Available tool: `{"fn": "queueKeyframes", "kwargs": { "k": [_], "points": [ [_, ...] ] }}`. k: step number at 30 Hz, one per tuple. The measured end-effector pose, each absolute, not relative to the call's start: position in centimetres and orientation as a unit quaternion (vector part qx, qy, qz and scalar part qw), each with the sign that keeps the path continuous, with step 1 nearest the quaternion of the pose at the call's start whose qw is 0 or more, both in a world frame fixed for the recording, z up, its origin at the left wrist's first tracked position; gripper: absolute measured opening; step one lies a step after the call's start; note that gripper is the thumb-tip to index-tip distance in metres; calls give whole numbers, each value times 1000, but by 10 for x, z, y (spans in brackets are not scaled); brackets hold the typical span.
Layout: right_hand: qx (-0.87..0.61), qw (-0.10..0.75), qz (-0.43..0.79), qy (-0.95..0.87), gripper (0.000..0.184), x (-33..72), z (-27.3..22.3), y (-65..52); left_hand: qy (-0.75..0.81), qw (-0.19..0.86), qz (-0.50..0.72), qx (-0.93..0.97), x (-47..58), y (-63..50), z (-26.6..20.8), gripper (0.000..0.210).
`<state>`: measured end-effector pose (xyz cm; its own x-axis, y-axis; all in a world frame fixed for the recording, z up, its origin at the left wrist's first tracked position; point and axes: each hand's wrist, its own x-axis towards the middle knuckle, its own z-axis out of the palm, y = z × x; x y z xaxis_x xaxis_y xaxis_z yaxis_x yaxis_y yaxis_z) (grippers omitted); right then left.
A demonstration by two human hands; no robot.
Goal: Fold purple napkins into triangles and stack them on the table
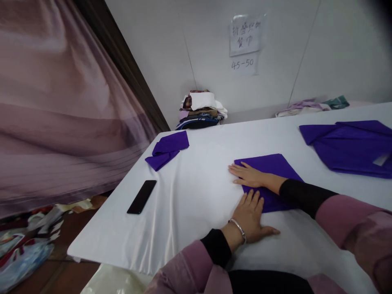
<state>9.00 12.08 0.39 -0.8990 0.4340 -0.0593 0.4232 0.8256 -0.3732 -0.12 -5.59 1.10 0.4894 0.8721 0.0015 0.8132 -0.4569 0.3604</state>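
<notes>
A purple cloth napkin [269,163] lies folded into a flat shape on the white-covered table [202,163], right of the middle. My right hand [249,175] rests flat across its left part, with the fingertips just past the left edge. Below it, my left hand [251,216] lies palm down, fingers and thumb spread. Its fingertips touch the near left edge of the napkin, and the rest of the hand is on the white cover. A silver bracelet [238,228] circles the left wrist. Part of the napkin is hidden under my right hand and forearm.
At the back left lies another folded purple cloth [170,147], with a black phone [142,197] nearer. A larger purple cloth [349,149] spreads at the right. Stacked clothes [202,110] stand behind the table. A pink curtain [67,102] hangs left; bags [26,253] lie on the floor.
</notes>
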Motion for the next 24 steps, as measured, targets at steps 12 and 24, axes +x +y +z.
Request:
{"fn": "queueKeyframes", "kwargs": {
  "k": [12, 24],
  "points": [
    [-289, 28, 162, -943, 69, 58, 4, 176, 496, 159, 87, 849, -3, -56, 11, 94],
    [-346, 79, 147, -923, 72, 146, 12, 125, 514, 170, 132, 831, -12, -39, 20, 72]
  ]
}}
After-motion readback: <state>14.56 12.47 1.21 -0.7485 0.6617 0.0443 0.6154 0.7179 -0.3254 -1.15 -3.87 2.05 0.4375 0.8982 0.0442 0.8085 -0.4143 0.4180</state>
